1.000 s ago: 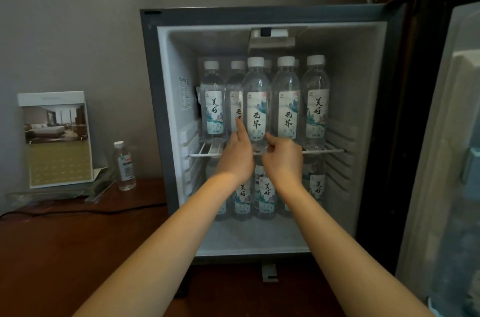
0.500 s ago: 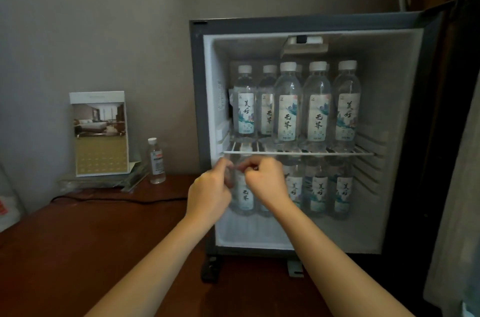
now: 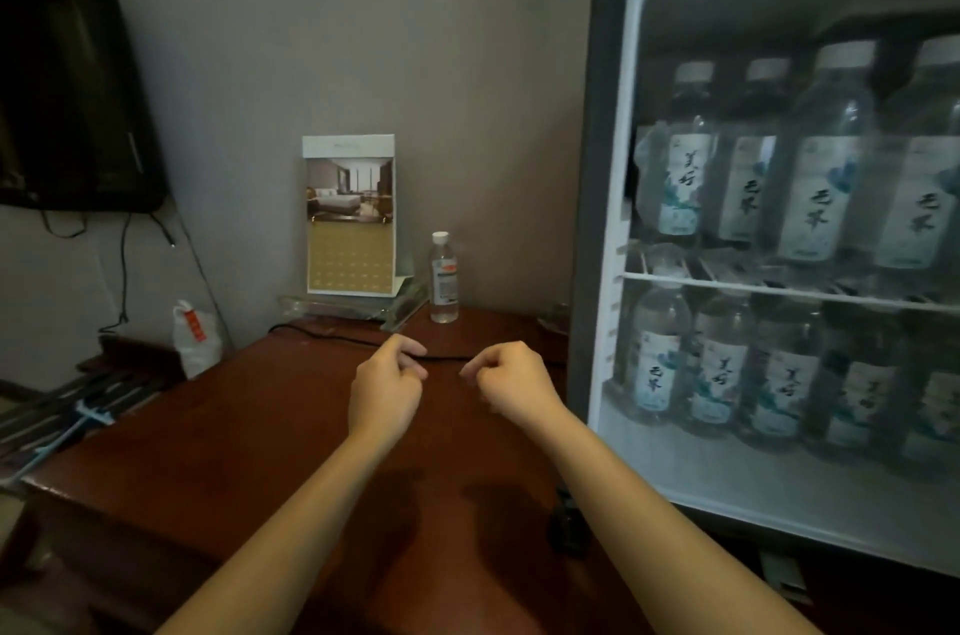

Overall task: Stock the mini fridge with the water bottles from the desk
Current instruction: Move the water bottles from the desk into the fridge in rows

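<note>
The mini fridge (image 3: 597,166) stands open on the right of the dark wooden desk (image 3: 234,426). Several labelled water bottles (image 3: 815,197) stand on its wire shelf (image 3: 779,294), and several more bottles (image 3: 722,369) stand on the fridge floor below. One small clear bottle (image 3: 444,278) with a white cap stands at the back of the desk by the wall. My left hand (image 3: 387,387) and my right hand (image 3: 511,382) hover over the desk left of the fridge, fingers curled, holding nothing.
A printed card in a clear stand (image 3: 349,218) sits left of the small bottle. A black cable (image 3: 332,335) runs across the desk's back. A white bag (image 3: 195,338) lies beyond the left edge, under a black device (image 3: 67,78) on the wall.
Both hands have drawn back out of the fridge and down to the desk. The view has swung left, so the fridge now sits at the right edge.
</note>
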The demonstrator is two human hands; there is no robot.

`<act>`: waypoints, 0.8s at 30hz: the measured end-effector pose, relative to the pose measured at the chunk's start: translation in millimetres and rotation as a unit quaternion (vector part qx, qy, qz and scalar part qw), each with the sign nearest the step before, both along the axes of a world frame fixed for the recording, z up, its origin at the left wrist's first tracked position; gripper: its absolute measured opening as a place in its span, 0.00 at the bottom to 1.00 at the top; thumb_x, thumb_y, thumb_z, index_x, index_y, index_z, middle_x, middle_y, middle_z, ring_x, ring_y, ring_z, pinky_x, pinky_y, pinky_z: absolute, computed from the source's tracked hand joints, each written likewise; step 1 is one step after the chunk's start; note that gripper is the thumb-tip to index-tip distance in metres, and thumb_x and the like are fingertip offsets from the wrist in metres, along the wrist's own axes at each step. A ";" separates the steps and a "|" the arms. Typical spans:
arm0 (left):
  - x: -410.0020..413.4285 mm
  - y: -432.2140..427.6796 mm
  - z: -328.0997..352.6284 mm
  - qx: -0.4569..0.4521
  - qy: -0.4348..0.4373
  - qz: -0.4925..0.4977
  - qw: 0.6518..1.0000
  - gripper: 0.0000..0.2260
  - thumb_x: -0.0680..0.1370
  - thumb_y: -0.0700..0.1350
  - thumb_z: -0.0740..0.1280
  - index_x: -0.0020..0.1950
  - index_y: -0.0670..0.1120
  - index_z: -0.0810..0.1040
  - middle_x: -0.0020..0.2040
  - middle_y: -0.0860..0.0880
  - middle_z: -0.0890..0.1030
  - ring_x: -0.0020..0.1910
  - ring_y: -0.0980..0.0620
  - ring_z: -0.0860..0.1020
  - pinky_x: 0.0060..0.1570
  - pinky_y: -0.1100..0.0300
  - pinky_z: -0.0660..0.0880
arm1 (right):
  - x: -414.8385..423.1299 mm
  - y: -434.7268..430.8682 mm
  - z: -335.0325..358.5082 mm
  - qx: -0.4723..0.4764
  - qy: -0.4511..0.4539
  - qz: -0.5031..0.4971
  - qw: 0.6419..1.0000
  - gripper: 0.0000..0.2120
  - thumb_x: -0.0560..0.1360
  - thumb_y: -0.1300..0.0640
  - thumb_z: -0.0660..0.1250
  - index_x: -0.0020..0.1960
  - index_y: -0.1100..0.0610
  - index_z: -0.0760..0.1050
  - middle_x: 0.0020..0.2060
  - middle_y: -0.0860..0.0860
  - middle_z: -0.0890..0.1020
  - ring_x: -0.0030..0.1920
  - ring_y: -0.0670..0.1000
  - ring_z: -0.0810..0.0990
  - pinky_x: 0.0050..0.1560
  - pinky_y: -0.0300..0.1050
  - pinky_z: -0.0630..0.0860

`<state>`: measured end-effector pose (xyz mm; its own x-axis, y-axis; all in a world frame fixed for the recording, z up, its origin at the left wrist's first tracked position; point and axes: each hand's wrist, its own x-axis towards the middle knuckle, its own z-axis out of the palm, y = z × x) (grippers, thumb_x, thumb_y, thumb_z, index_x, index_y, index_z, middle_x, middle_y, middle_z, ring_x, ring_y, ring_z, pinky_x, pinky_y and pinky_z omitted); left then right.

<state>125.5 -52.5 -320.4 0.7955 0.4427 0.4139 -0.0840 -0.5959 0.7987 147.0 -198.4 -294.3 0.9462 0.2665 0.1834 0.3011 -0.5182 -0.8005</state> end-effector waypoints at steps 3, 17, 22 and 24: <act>21.7 17.8 -11.9 -0.035 0.001 0.008 0.999 0.16 0.70 0.32 0.60 0.38 0.55 0.73 0.34 0.54 0.79 0.38 0.51 0.77 0.38 0.59 0.68 | 36.0 32.5 -9.9 -0.008 0.020 -0.045 0.999 0.14 0.70 0.63 0.59 0.45 0.51 0.80 0.49 0.54 0.82 0.51 0.55 0.80 0.48 0.45 0.76; 163.0 77.2 -55.4 -0.067 0.041 -0.004 0.997 0.15 0.73 0.35 0.61 0.37 0.56 0.72 0.38 0.57 0.77 0.43 0.50 0.76 0.40 0.60 0.66 | 235.2 140.9 -51.2 0.108 0.070 -0.168 0.977 0.28 0.72 0.57 0.69 0.68 0.61 0.61 0.65 0.61 0.71 0.65 0.61 0.70 0.64 0.50 0.70; 189.7 94.3 -53.3 -0.008 0.089 0.002 0.996 0.09 0.74 0.39 0.60 0.42 0.54 0.72 0.47 0.50 0.79 0.50 0.45 0.77 0.44 0.58 0.69 | 294.4 162.0 -61.3 0.048 0.060 -0.129 0.989 0.43 0.70 0.54 0.73 0.73 0.63 0.50 0.70 0.62 0.64 0.69 0.62 0.64 0.69 0.53 0.64; 193.1 100.1 -51.7 0.033 0.113 0.002 0.993 0.08 0.74 0.40 0.59 0.45 0.54 0.72 0.50 0.49 0.79 0.51 0.44 0.76 0.45 0.57 0.70 | 311.3 166.8 -63.0 0.050 0.053 -0.116 0.991 0.45 0.69 0.53 0.74 0.73 0.63 0.49 0.70 0.62 0.63 0.69 0.61 0.64 0.69 0.54 0.64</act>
<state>318.6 47.6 -372.1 0.8697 0.4237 0.2532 0.0954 -0.6475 0.7560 458.4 -31.7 -357.3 0.9952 0.0255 0.0942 0.0948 -0.4803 -0.8720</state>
